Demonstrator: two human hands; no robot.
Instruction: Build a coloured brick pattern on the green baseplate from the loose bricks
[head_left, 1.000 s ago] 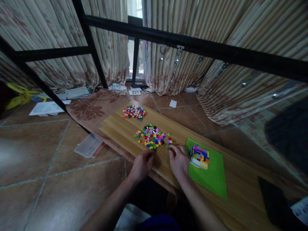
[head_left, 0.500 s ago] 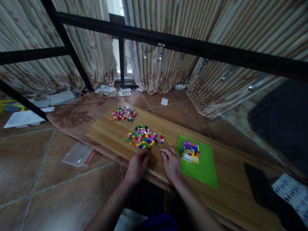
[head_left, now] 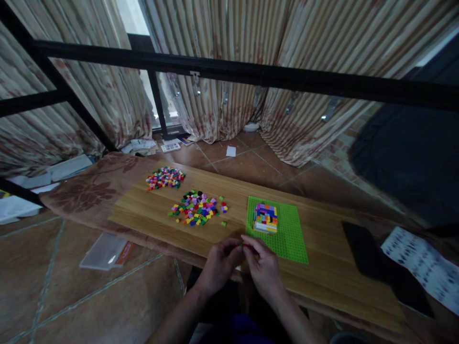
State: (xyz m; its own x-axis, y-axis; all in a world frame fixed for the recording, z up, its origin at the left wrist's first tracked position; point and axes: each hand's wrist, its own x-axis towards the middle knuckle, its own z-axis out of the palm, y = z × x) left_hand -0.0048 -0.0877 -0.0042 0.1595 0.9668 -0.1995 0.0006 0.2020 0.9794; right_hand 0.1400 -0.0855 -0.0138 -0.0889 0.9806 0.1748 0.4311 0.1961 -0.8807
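Note:
My left hand (head_left: 221, 263) and my right hand (head_left: 261, 263) meet over the table's near edge. Thumbs and forefingers of both are pinched together on a small toy brick (head_left: 242, 243), mostly hidden by the fingertips. Just beyond the right hand, a block of stacked coloured bricks (head_left: 266, 219) stands on a green studded baseplate (head_left: 290, 234). To the left of the hands spreads a loose heap of mixed bricks (head_left: 197, 208). One green brick (head_left: 224, 223) lies apart, between that heap and my hands.
A second heap of smaller bricks (head_left: 165, 177) is farther left on the wooden tabletop (head_left: 143, 210). A dark flat object (head_left: 366, 248) and a printed sheet (head_left: 423, 267) lie at right. A black metal rail (head_left: 229, 74) crosses beyond the table; a clear plastic box (head_left: 103, 251) is on the floor.
My hands have come together and drawn back toward me; before, they were apart, the right one at the table by a green brick. The view has turned slightly right.

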